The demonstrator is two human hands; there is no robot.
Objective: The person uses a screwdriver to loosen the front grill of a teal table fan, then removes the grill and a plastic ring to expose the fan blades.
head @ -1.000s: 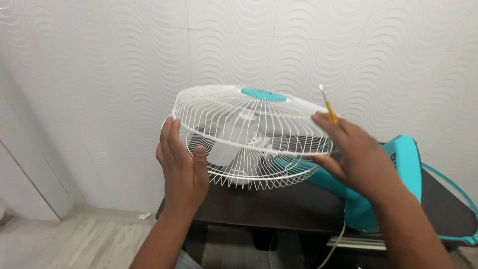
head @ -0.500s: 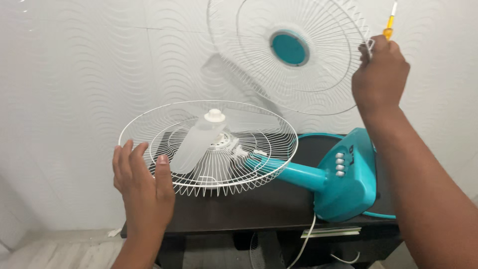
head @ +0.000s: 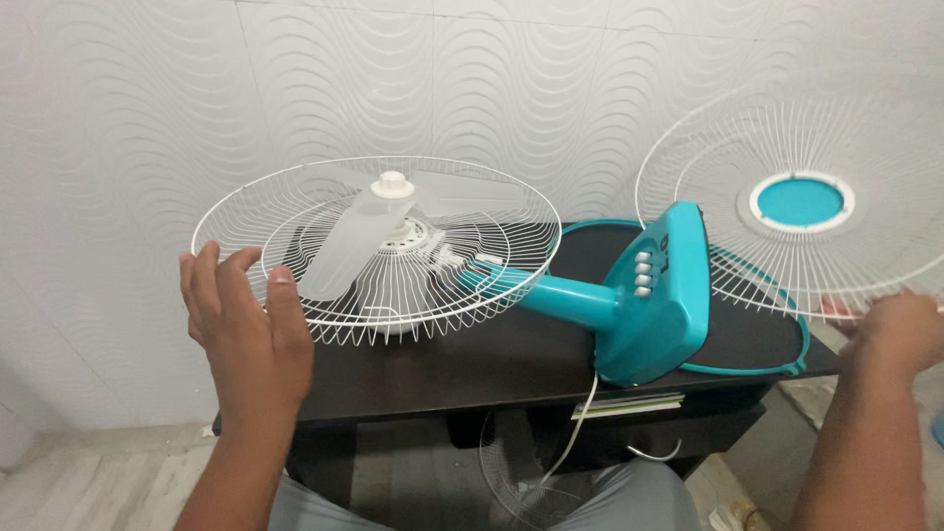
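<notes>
A teal fan (head: 654, 295) lies on its back on a dark table (head: 462, 369). Its white rear grille (head: 295, 202) faces up, with translucent blades (head: 339, 251) and a white cap (head: 391, 184) in the middle. My left hand (head: 241, 334) is at the grille's near left rim, fingers spread, holding nothing. The detached white front grille (head: 708, 177), with a teal centre disc (head: 798, 202), is held upright at the right over the fan's round base (head: 787, 359). My right hand (head: 900, 334), blurred, grips its lower edge.
A wavy-textured white wall (head: 492, 88) stands right behind the table. A white cord (head: 580, 408) hangs from the fan body over the table's front edge. Another wire grille (head: 511, 462) shows under the table. Pale floor (head: 79, 482) lies at the left.
My right hand has swung the front grille from high over the fan down to the right side. The view has shifted right. My left hand stays at the rear grille's rim.
</notes>
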